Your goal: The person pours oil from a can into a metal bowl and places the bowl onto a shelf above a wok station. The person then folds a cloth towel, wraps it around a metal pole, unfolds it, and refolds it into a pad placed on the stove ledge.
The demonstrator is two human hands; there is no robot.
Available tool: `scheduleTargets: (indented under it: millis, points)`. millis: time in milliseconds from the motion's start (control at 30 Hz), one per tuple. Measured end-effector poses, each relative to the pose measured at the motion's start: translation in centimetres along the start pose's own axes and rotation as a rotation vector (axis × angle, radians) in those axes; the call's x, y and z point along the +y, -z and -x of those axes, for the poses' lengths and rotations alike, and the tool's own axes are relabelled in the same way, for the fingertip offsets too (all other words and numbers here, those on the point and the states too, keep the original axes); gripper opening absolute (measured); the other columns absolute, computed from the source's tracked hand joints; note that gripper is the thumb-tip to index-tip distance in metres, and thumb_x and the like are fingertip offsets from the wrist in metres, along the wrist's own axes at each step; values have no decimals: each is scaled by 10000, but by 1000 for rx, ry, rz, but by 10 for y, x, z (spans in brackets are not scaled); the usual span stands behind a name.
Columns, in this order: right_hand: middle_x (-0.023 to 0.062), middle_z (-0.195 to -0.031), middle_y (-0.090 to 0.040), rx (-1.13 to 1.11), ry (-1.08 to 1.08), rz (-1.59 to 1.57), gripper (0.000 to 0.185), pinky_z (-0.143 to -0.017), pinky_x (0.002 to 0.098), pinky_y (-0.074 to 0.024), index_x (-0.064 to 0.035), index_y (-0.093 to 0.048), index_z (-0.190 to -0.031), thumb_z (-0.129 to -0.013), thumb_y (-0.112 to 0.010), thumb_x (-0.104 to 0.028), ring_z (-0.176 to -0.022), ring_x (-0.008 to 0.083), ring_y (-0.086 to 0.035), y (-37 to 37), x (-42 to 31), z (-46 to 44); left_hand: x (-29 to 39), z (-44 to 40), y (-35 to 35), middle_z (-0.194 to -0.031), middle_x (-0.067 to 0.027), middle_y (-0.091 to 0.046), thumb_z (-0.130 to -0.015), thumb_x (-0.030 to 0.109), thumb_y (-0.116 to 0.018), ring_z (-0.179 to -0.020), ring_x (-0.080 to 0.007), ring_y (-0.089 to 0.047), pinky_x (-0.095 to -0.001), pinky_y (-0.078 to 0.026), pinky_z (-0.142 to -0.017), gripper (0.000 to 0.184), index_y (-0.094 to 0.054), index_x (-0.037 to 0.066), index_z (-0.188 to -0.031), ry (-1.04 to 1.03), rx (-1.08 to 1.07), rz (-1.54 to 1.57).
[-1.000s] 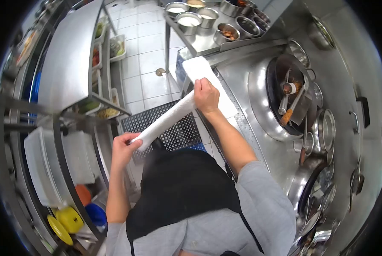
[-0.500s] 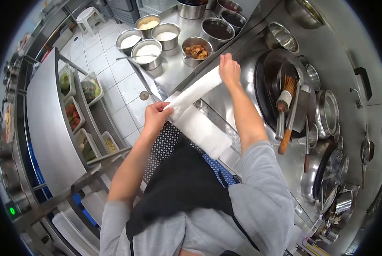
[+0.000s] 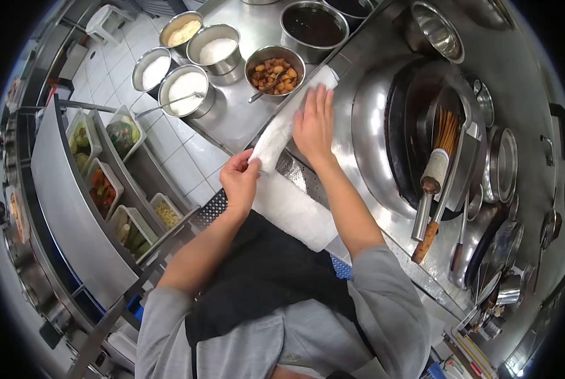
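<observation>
A white towel, folded into a long strip, lies along the metal counter's front. My left hand pinches its near end between thumb and fingers. Flat on the strip towards its far end rests my right hand, fingers stretched out. A second white stretch of cloth hangs below, in front of my black apron; I cannot tell whether both are one piece. Beneath shows a perforated metal strip. Just beyond the towel stands a pot of brown chunks with a spoon in it.
Several metal pots of white powder and dark sauce stand at the back. To the right sits a large wok with a bamboo brush and long-handled tools. On the left are vegetable bins beside a steel panel.
My right hand has gone from gripping the towel's raised far end to lying flat on it. The strip now rests on the counter. The view has shifted closer.
</observation>
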State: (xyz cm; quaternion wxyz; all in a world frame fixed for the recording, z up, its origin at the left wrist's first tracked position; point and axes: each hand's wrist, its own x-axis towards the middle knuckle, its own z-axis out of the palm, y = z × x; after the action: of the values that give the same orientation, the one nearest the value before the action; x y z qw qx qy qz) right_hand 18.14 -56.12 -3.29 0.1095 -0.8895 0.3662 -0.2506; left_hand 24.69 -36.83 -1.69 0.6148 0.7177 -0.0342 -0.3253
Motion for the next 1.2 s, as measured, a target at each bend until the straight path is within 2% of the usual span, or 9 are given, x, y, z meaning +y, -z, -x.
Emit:
scheduleTargets:
  millis: [100, 333, 533, 633, 767, 900, 1000, 1100, 1200]
  points:
    - [325, -1565, -277, -160, -102, 90, 674, -1184, 572, -226, 135, -346, -1463, -916, -527, -213, -1488, 476, -199, -15, 5, -27, -5, 2, 0, -802, -60, -692, -870, 55, -697, -667, -93, -610, -249, -494, -581, 269, -637, -29, -1119, -100, -47, -50]
    - [274, -1587, -297, -176, -179, 162, 689, -1193, 567, -222, 85, -378, -1480, -913, -522, -280, -1499, 430, -222, -27, 7, -27, -13, -17, 10, -806, -84, -682, -852, 55, -711, -678, -127, -627, -271, -505, -574, 283, -597, -17, -1101, -182, -134, -142]
    - [215, -1277, -622, -407, 47, -335, 425, -1024, 415, -453, 5, -643, -1215, -823, -690, -152, -1210, 371, -568, 70, -73, 58, 17, -15, 10, -921, -120, -694, -854, 49, -716, -764, -164, -667, -291, -564, -647, 342, -564, -46, -1146, 95, -198, 43]
    - [194, -1138, -672, -174, 20, -329, 350, -931, 448, -500, -6, -666, -1162, -825, -649, -99, -1046, 384, -628, 52, -76, 83, 38, -11, 7, -913, -103, -704, -869, 65, -718, -759, -160, -661, -295, -560, -695, 324, -596, -36, -1152, 140, -229, 120]
    - [216, -1031, -686, -106, -189, -471, 301, -834, 450, -530, -18, -673, -1136, -846, -643, -98, -905, 406, -658, 42, -64, 75, 30, -14, 42, -886, -97, -728, -915, 75, -677, -771, -167, -691, -277, -545, -697, 240, -673, -12, -1138, -117, -288, 32]
    - [208, -1043, -704, -187, -320, -503, 289, -817, 410, -529, -37, -681, -1123, -857, -672, -149, -943, 360, -681, 43, -49, 68, 29, -10, 79, -919, -135, -718, -835, 17, -637, -730, -258, -702, -341, -570, -638, 225, -704, 11, -1050, -957, -450, -676]
    - [195, -1026, -717, -238, -350, -593, 306, -810, 395, -532, -34, -680, -1117, -838, -699, -160, -918, 333, -693, 37, -40, 66, 44, -11, 59, -1044, -135, -709, -839, -4, -595, -751, -261, -723, -367, -572, -601, 312, -656, -6, -1144, -1177, -584, -1145]
    - [134, -995, -739, -263, -424, -668, 314, -826, 325, -527, -11, -675, -1115, -837, -733, -146, -913, 195, -698, 41, -44, 61, 35, -21, 37, -1100, -188, -686, -806, 3, -591, -760, -294, -731, -378, -583, -582, 303, -627, -36, -1105, -1131, -579, -1503]
    - [140, -982, -741, -347, -441, -620, 332, -802, 314, -532, -21, -673, -1110, -816, -753, -152, -890, 194, -702, 53, -48, 54, 36, -24, 31, -1038, -188, -682, -814, 28, -595, -751, -307, -728, -390, -585, -574, 203, -621, -22, -1009, -1092, -603, -1570]
